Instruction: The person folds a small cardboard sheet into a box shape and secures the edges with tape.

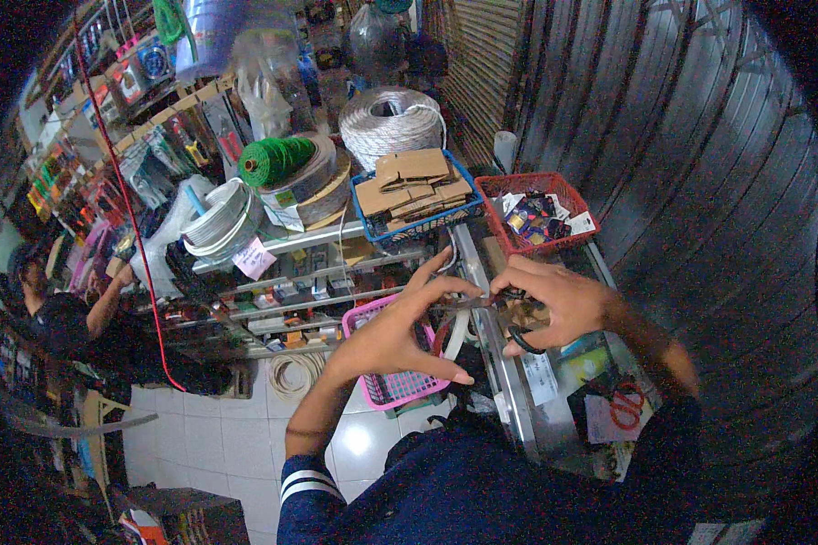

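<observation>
Lying gripped in the right hand [565, 302], black-handled scissors [524, 344] face the spread-fingered left hand [386, 333].

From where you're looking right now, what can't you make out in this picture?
All in the head view:
- Black-looped tool in the right hand: fingers cover part of it, so its full shape is unclear.
- Left hand: whether it grips anything is lost in blurred clutter beside its fingers.
- Pink basket: partly hidden behind the left hand.
- Packets in the red basket: too small to identify.
- Bluish cylinder: cut off by the top edge.
</observation>
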The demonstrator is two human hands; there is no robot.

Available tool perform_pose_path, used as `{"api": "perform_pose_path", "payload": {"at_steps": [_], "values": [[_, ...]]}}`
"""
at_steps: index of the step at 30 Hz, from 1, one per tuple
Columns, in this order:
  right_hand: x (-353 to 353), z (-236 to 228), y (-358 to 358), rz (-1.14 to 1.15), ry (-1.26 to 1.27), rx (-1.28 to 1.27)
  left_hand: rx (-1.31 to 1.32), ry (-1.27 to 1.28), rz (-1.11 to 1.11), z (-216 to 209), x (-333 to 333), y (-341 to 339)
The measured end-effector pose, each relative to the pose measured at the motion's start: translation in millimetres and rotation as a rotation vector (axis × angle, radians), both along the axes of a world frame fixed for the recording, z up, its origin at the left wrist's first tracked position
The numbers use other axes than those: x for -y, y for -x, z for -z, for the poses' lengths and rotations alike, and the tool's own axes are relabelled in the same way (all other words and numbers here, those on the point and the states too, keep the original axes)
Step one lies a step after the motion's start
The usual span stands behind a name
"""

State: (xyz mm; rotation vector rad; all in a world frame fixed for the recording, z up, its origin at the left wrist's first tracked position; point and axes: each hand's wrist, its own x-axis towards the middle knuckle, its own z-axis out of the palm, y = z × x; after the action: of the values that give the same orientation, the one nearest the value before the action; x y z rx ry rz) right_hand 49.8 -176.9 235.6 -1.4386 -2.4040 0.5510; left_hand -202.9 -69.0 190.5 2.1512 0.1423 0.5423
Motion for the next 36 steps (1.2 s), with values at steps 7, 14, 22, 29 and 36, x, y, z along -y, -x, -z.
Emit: {"api": "perform_pose_path", "payload": {"at_steps": [7,14,22,29,36], "values": [[-2,4,0,-0.012,-0.043,-0.044,0.034,0.039,0.034,6,-7,1],[-2,0,-3,-0.014,0.019,0.04,0.053,0.131,0.048,4,-9,4],[48,1,6,0.075,-0.029,0.012,0.184,0.277,-0.087,41,-3,1],[127,76,-82,0.851,-0.033,-0.109,0.282,0.426,-0.11,69,4,3],[231,169,-122,1.44,0.292,0.524,-0.138,-0.068,-0.022,84,70,-71]]}}
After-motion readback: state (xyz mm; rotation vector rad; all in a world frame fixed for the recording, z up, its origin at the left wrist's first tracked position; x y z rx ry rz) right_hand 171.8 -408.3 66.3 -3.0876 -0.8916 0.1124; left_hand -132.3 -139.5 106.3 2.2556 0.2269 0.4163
